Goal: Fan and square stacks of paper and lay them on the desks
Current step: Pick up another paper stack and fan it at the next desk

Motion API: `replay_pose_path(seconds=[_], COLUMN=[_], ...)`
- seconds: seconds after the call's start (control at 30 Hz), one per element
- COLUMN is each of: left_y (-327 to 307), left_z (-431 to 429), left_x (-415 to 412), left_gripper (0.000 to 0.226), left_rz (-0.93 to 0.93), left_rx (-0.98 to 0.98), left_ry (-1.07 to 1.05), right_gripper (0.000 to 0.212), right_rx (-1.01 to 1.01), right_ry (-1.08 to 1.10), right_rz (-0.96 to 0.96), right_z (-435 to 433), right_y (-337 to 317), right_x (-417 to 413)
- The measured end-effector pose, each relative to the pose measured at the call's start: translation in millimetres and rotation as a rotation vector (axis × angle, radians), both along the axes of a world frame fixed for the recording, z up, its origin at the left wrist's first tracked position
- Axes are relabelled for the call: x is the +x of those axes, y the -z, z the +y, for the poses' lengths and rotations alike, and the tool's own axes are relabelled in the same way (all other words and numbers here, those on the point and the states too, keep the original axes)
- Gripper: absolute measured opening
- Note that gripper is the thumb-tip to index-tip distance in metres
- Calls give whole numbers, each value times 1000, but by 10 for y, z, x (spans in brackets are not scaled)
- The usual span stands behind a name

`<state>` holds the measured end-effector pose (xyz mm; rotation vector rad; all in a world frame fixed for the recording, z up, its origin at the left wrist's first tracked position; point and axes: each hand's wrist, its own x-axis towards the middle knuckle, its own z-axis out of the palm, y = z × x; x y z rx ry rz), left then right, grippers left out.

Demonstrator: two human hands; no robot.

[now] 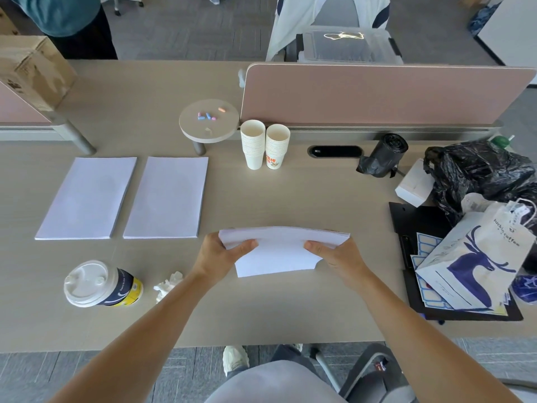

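Left hand (220, 254) and right hand (334, 255) have fingers (247, 245) clamped on a bowed white paper stack (279, 251); two flat white stacks (87, 199) (167, 197) lie at 10 o'clock.

Three paper stacks (87, 199) (167, 197) (279, 254); two paper-cup towers (252, 146) (276, 148); one lidded coffee cup (98, 283); one tissue (167, 286); one paper bag (470, 257).
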<state>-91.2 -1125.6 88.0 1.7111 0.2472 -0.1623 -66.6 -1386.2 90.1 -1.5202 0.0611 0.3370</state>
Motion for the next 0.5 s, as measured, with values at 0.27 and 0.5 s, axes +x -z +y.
replay_pose_path(seconds=[0.27, 0.5], left_y=[19, -102], left_z=[-16, -50], left_x=[-34, -48], left_gripper=[23, 18], left_rz=[26, -17], left_rx=[-2, 176], left_ry=[-18, 56], right_gripper=[54, 20], right_rx=[-66, 9], right_ry=[-3, 46], right_rz=[18, 11], right_z=[-4, 32], right_y=[28, -62], right_x=[-35, -78])
